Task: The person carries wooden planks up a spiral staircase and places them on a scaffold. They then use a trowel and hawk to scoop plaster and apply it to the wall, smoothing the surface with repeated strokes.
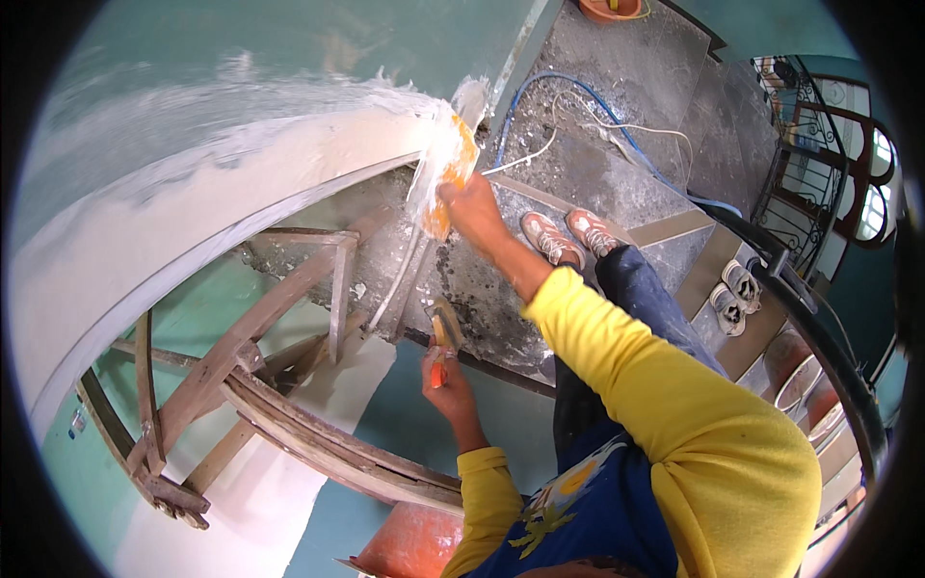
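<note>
My right hand [472, 207] is closed on an orange plastering float [462, 159] smeared with white plaster. The float is at the end of a curved band of white plaster [299, 149] on the green wall, close to the wall's corner. Lower down, my left hand [450, 390] grips a putty knife [445, 326] with an orange handle, its blade pointing up and away from me. The knife is apart from the wall, over the dirty grey floor.
A curved wooden frame [207, 376] stands at the left. A blue hose [602, 111] and a white cable cross the dusty floor [617, 67]. Shoes [732, 297] sit on a step beside the black railing [819, 337]. An orange bowl [612, 10] lies far off; a reddish bucket [414, 539] is near me.
</note>
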Motion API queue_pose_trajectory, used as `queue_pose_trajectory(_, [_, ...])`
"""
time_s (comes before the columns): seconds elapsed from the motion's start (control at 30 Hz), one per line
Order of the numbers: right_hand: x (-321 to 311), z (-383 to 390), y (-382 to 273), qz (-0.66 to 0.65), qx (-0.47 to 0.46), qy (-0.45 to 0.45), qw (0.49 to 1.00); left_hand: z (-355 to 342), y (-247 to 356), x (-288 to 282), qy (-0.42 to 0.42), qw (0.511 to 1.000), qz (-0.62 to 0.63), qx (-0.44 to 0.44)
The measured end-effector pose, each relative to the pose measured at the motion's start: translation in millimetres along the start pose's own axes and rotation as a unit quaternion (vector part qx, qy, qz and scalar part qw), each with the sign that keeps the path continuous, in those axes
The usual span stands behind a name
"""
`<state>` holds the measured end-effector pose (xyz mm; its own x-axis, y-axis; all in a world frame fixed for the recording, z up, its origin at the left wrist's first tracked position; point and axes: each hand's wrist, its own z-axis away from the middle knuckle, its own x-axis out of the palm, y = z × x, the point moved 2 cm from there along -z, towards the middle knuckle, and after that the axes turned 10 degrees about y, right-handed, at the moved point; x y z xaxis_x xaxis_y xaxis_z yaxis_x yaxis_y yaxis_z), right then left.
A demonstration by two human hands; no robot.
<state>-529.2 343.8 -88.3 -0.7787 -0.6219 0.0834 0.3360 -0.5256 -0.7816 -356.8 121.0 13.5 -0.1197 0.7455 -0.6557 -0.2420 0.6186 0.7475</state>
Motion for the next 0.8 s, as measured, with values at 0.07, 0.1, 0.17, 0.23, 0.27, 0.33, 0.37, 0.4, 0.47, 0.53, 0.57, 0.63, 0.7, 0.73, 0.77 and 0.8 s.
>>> queue_pose_trajectory(0.07, [5, 35, -30, -0.057, -0.047, -0.016, 0.997, 4, 7, -4, -0.015, 1.0, -0.014, 0.012])
queue_pose_trajectory(0.1, [6, 59, -56, -0.029, -0.073, -0.013, 0.997, 8, 5, -7, -0.016, 1.0, -0.019, 0.015])
queue_pose_trajectory(0.17, [9, 106, -115, 0.011, -0.083, -0.03, 0.996, 13, 9, -11, -0.027, 0.999, -0.026, 0.013])
queue_pose_trajectory(0.23, [10, 149, -168, 0.04, -0.066, -0.081, 0.994, 15, 23, -15, -0.044, 0.999, -0.029, 0.007])
queue_pose_trajectory(0.27, [10, 170, -189, 0.059, -0.064, -0.113, 0.99, 17, 29, -17, -0.047, 0.998, -0.03, 0.005])
queue_pose_trajectory(0.33, [8, 210, -225, 0.066, -0.172, -0.117, 0.976, 17, 44, -20, -0.05, 0.999, -0.002, 0.014])
queue_pose_trajectory(0.37, [5, 226, -237, 0.007, -0.202, -0.117, 0.972, 20, 53, -22, -0.045, 0.999, 0.022, 0.021])
queue_pose_trajectory(0.4, [-4, 238, -247, -0.023, -0.236, -0.141, 0.961, 22, 63, -25, -0.038, 0.998, 0.047, 0.031])
queue_pose_trajectory(0.47, [-21, 245, -257, -0.052, -0.297, -0.151, 0.941, 19, 79, -24, -0.036, 0.996, 0.074, 0.045])
queue_pose_trajectory(0.53, [-45, 215, -233, 0.03, -0.124, -0.106, 0.986, 6, 83, -18, -0.047, 0.995, 0.069, 0.051])
queue_pose_trajectory(0.57, [-61, 185, -210, 0.03, -0.12, -0.079, 0.989, -3, 79, -13, -0.048, 0.996, 0.058, 0.05])
queue_pose_trajectory(0.63, [-92, 124, -164, 0.029, -0.11, -0.023, 0.993, -19, 76, 1, -0.049, 0.997, 0.034, 0.045])
queue_pose_trajectory(0.7, [-107, 62, -96, -0.01, -0.116, 0.088, 0.989, -48, 120, 32, -0.081, 0.988, 0.1, 0.084])
queue_pose_trajectory(0.73, [-101, 51, -80, -0.013, -0.104, 0.084, 0.991, -64, 139, 46, -0.089, 0.986, 0.098, 0.105])
queue_pose_trajectory(0.77, [-95, 44, -67, -0.015, -0.093, 0.079, 0.992, -78, 157, 59, -0.098, 0.983, 0.096, 0.125])
queue_pose_trajectory(0.8, [-90, 36, -56, -0.017, -0.082, 0.078, 0.993, -90, 182, 72, -0.09, 0.978, 0.104, 0.156])
